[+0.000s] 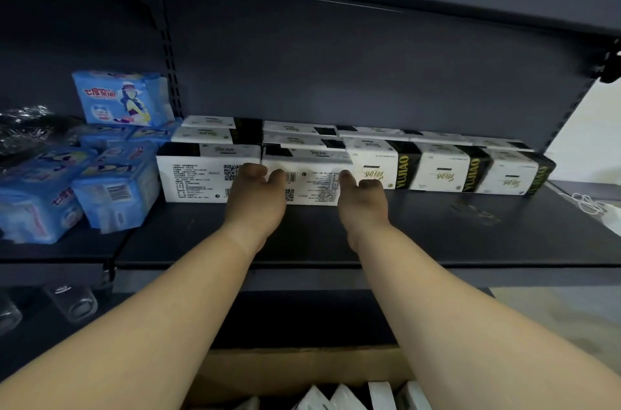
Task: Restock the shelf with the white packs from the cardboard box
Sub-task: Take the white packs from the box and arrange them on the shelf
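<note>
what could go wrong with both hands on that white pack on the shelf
The left hand and right hand press the white pack toward the rows behind it. Pushed unevenly, it may skew out of line with the neighbouring pack. Pushed too hard, it may shove the back row askew.

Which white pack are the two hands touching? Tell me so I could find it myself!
Look at the dark shelf and the front row of white packs along its back. The pack is second from the left, with the left hand and right hand against its front. It shows small print and barcodes, unlike the gold-lettered packs to its right.
</note>
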`<state>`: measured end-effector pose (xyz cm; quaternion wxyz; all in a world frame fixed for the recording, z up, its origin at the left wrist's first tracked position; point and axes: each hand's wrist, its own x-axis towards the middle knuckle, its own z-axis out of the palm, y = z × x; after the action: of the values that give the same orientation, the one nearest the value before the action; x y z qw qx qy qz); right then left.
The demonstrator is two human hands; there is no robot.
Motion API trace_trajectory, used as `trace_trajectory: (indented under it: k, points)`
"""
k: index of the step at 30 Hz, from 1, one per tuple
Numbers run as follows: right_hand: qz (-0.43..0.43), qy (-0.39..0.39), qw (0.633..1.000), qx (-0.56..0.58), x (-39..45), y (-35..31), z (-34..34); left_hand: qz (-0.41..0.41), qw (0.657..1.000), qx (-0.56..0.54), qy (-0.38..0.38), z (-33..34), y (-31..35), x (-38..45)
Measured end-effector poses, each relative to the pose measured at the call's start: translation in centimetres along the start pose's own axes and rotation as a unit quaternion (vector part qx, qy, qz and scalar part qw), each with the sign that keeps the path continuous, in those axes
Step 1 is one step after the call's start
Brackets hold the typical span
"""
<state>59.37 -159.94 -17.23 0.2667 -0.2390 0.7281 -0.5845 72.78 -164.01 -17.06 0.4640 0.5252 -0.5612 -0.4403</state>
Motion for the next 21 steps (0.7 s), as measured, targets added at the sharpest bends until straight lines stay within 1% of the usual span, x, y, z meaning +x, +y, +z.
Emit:
trace_trajectory:
  k: [6,13,17,21]
  points:
    - [0.008,-0.002,1.000,0.024,-2.4,-0.1,-1.3,-0.011,0.998,-0.054,-0.022,0.1,0.1,-2.0]
    - [0.019,-0.013,0.997,0.077,-4.8,-0.8,-3.9,-0.005,0.997,-0.061,-0.056,0.5,1.0,-4.8]
    - [0.016,-0.037,0.997,0.072,-5.5,-1.0,-6.5,0.005,0.996,-0.052,-0.066,2.2,2.7,-7.0]
    - [0.009,-0.051,0.997,0.056,-6.0,-0.5,-10.8,0.013,0.996,-0.055,-0.075,5.1,3.5,-10.3]
